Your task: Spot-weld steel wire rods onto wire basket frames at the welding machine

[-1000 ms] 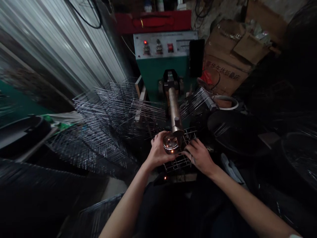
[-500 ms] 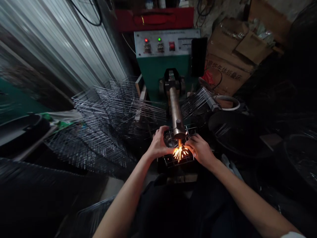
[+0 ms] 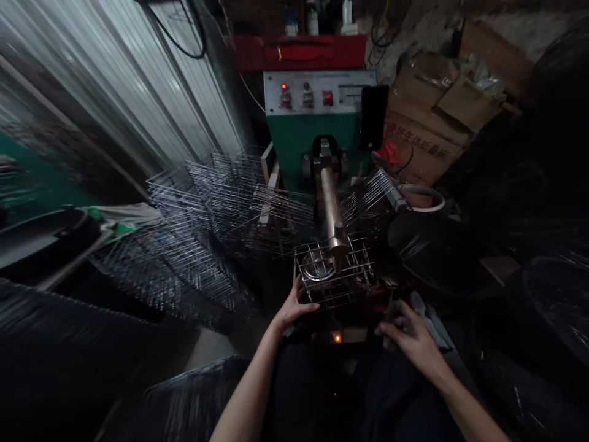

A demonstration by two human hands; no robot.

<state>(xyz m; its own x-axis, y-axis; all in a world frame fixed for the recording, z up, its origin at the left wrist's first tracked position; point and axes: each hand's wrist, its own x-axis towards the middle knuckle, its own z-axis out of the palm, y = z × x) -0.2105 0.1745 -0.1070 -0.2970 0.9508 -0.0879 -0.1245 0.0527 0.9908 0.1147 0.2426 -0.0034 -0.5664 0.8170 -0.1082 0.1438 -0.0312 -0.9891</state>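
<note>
My left hand (image 3: 296, 309) grips the near left corner of a small wire rack (image 3: 347, 279), thumb along its front and fingers at its side. A round metal ring or dish (image 3: 317, 265) shows in the left part of the rack. The round metal arm of a spot welder (image 3: 332, 212) reaches over the rack, its electrode tip (image 3: 338, 263) down among the wires. Apart from the rack, at the right, my right hand (image 3: 409, 334) has its fingers curled together. Something small and dark may be in them; blur hides what.
Behind stands the green welder cabinet (image 3: 313, 135) with a red light lit. Stacked wire grids (image 3: 193, 245) crowd the left. To the right are a dark round tub (image 3: 437, 252) and cardboard boxes (image 3: 423, 135). A glowing spark (image 3: 337, 337) shows below the rack.
The spray of sparks at the electrode has ended and the green light is off. My right hand has left the rack, moving right and nearer. My left hand has shifted to the near corner.
</note>
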